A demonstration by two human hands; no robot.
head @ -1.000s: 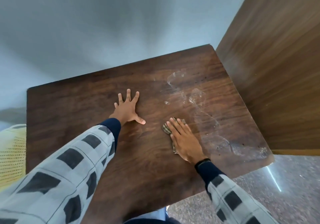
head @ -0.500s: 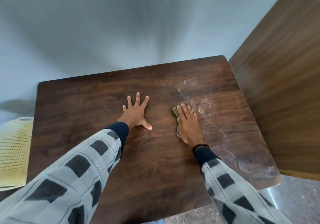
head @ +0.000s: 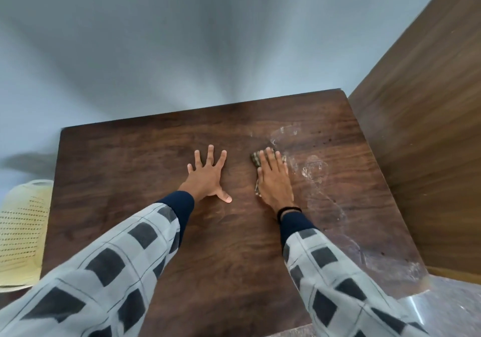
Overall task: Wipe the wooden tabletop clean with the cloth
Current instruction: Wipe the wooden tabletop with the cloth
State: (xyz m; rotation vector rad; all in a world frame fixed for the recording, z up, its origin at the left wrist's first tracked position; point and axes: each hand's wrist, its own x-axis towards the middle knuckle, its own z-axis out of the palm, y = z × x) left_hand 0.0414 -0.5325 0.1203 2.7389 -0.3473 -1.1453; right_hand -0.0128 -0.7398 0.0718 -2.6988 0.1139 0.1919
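Observation:
A dark wooden tabletop (head: 130,170) fills the middle of the view. My right hand (head: 274,180) lies flat with straight fingers on a small checked cloth (head: 255,158), pressing it onto the wood; only the cloth's far-left corner and a strip by my palm show. A pale whitish smear (head: 315,170) runs from the far right of the table down to its near right corner, just right of the cloth. My left hand (head: 208,175) rests flat on the wood with fingers spread, a short way left of the cloth.
A tall wooden panel (head: 421,118) stands against the table's right side. A grey-blue wall (head: 182,45) rises behind the far edge. A pale yellow perforated plastic chair (head: 22,230) sits at the left. Speckled floor (head: 453,308) shows at the lower right.
My right hand has pushed the cloth away from me toward the far end of the smear. My left hand has stayed planted on the wood. The camera has tilted upward.

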